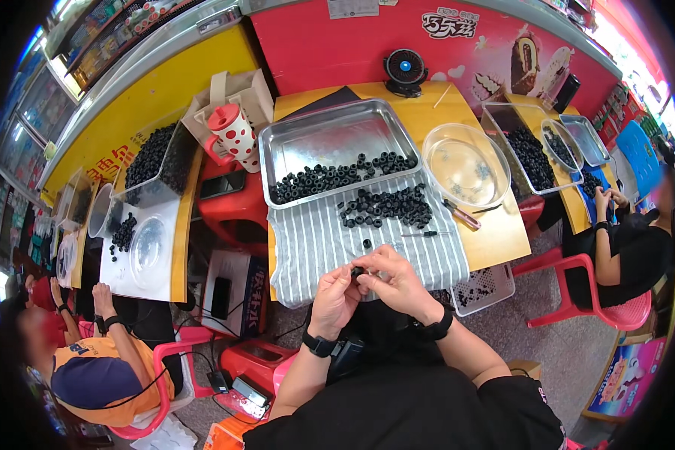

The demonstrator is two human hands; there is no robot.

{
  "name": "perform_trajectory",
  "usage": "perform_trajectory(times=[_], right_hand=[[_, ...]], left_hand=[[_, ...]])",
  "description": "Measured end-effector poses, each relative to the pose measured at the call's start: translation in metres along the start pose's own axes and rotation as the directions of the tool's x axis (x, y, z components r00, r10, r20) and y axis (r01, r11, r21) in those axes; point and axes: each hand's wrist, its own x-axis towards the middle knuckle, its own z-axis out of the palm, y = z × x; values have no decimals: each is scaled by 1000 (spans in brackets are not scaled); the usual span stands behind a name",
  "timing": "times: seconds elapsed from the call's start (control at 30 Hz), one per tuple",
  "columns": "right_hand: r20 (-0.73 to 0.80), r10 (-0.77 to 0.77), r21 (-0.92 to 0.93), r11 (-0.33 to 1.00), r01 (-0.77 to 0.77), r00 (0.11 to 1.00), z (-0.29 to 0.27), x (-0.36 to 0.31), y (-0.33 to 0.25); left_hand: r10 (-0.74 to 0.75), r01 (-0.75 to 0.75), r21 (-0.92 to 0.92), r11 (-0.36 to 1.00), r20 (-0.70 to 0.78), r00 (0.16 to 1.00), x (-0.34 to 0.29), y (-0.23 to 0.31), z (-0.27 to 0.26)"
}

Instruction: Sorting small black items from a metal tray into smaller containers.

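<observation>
Above the near edge of a grey-and-white striped cloth [300, 244], a small round black part [358, 271] sits between the fingertips of my two hands. My left hand [333, 298] pinches it from the left. Bent over it from the right is my right hand [399, 283], fingers closed on the same part. One loose black part [367, 244] lies just beyond my fingers. Farther off, a pile of such parts [386, 207] is spread on the cloth. Behind that stands a metal tray [315, 139] with many more along its near side.
Right of the tray is a round clear container [463, 154], with a red-handled tool [465, 216] and a thin pointed tool [425, 233] nearer me. A black fan [405, 71] stands at the back. A dotted cup [235, 135] is at left. Co-workers sit on both sides.
</observation>
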Motion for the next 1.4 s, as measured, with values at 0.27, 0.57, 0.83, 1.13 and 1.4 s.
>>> perform_trajectory(times=[0.27, 0.57, 0.83, 1.13, 1.4], right_hand=[[21, 52, 61, 997, -53, 998, 3, 2, -1], [-96, 41, 83, 996, -33, 995, 9, 2, -1], [-139, -179, -110, 980, 165, 974, 7, -1, 11], [-154, -258, -341, 920, 194, 954, 11, -5, 26], [-97, -298, -459, 860, 223, 950, 6, -1, 32]], left_hand=[[10, -10, -15, 1000, -23, 1000, -4, -3, -2], [29, -37, -66, 997, -114, 993, -1, -3, 6], [83, -56, 123, 991, -232, 969, -4, -10, 12], [78, 49, 367, 929, -324, 943, -2, -18, 16], [78, 63, 789, 611, -139, 987, -6, -13, 23]])
